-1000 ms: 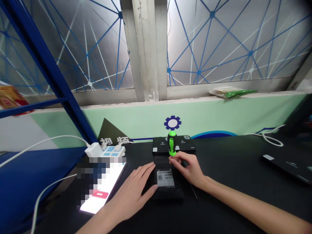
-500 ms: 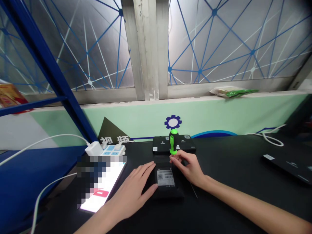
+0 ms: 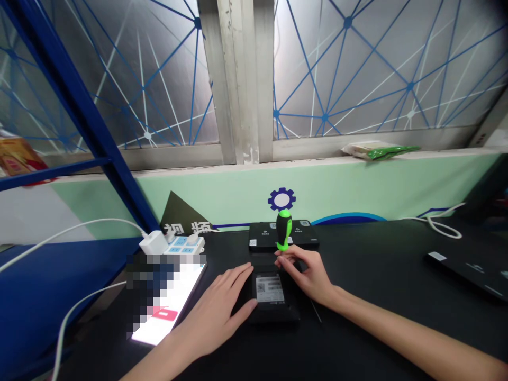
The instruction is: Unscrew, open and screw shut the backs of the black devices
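A flat black electronic device [image 3: 275, 316] with a white printed label [image 3: 270, 289] lies on the black table before me. My left hand [image 3: 220, 299] rests at its left edge, fingers stretched out and thumb apart, touching it. Over the device's far right part, my right hand [image 3: 304, 269] is closed in a pinch around the shaft of a black and green screwdriver [image 3: 283, 231], just below the handle. The screwdriver stands upright; its tip is hidden behind my fingers. A thin metal rod [image 3: 316, 311] lies right of the device.
Two similar black devices [image 3: 260, 243] lie by the wall. Another black device [image 3: 464, 272] is at the right. To the left are a lit phone or tablet [image 3: 174, 301], a power strip [image 3: 184, 245], a white charger [image 3: 154, 243] and white cables [image 3: 59, 338].
The screwdriver handle has turned: its green stripe moved from the front left to the right side. It also leans slightly differently. Both hands stay nearly in place.
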Demonstrator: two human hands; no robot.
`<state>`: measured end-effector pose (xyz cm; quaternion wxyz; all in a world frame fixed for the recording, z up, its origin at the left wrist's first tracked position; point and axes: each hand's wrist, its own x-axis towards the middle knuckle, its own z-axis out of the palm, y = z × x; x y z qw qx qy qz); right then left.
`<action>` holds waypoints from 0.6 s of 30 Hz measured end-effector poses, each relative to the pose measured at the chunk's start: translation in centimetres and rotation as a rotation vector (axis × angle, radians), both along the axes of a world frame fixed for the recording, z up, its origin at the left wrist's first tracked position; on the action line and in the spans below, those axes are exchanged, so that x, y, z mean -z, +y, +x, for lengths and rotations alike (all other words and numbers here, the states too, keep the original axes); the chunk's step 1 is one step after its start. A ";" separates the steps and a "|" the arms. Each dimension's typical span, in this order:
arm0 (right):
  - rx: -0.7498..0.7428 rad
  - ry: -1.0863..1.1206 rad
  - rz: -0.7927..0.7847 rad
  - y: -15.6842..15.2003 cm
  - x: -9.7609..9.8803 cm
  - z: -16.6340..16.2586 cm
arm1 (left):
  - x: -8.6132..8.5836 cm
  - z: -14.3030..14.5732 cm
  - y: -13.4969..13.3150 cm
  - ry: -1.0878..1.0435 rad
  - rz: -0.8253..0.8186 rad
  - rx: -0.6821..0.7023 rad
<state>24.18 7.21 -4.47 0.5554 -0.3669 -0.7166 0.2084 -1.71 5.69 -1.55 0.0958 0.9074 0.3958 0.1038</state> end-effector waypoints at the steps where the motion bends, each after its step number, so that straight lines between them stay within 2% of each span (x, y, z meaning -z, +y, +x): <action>1: 0.008 0.010 0.000 0.0 0.0 -0.1 | 0.0 0.0 0.0 -0.003 0.001 0.002; 12: 0.063 0.091 0.037 0.1 0.8 0.1 | -0.8 0.3 -0.3 0.006 0.017 0.006; 18: 0.090 0.183 -0.017 0.4 0.8 0.2 | -0.4 0.4 -0.1 0.009 0.079 -0.081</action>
